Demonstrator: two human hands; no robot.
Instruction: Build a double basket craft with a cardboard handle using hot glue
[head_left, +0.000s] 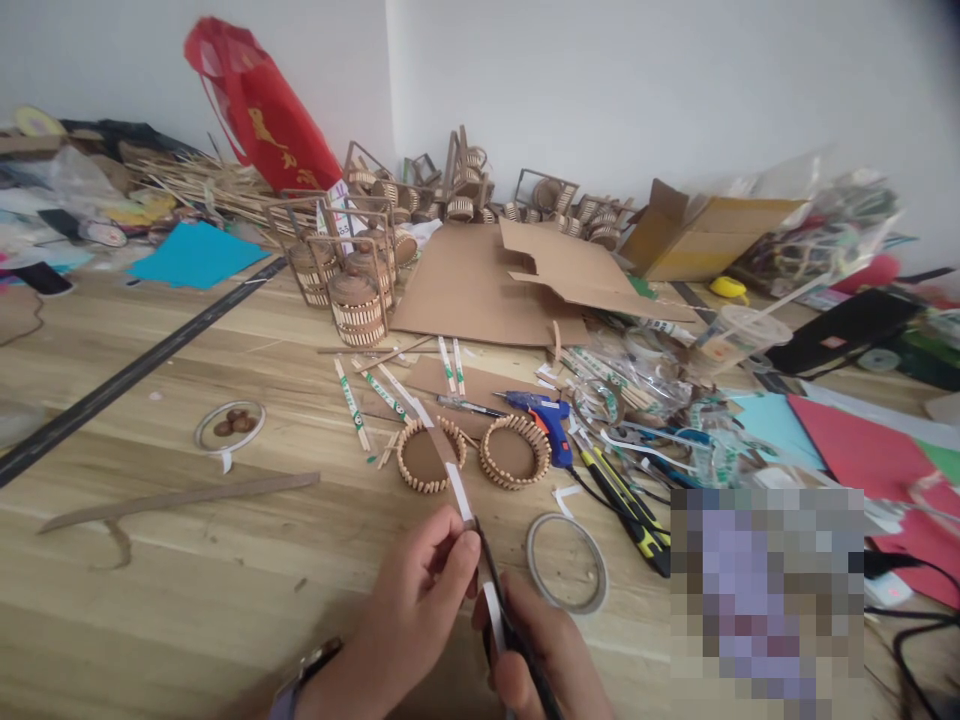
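Observation:
My left hand [427, 590] pinches a long brown cardboard strip [440, 440] with white tape pieces on it. The strip runs away from me, crossing over the left of two small round trays [405, 470] edged with short wooden sticks. Its fellow, the right round tray [545, 460], stands just beside it. My right hand [551, 650] is closed around a long dark tool [517, 640], whose kind is partly hidden by my fingers. Another white piece shows between my hands, close to the tool. A roll of white tape [568, 563] lies right of my hands.
Behind the trays lie a blue glue gun [544, 408], a yellow-black utility knife [626, 510] and printed sticks [352, 405]. Farther back are cardboard sheets [465, 285] and finished stick baskets [358, 310]. A tape ring [259, 430] with brown balls lies left. Wrapper clutter fills the right.

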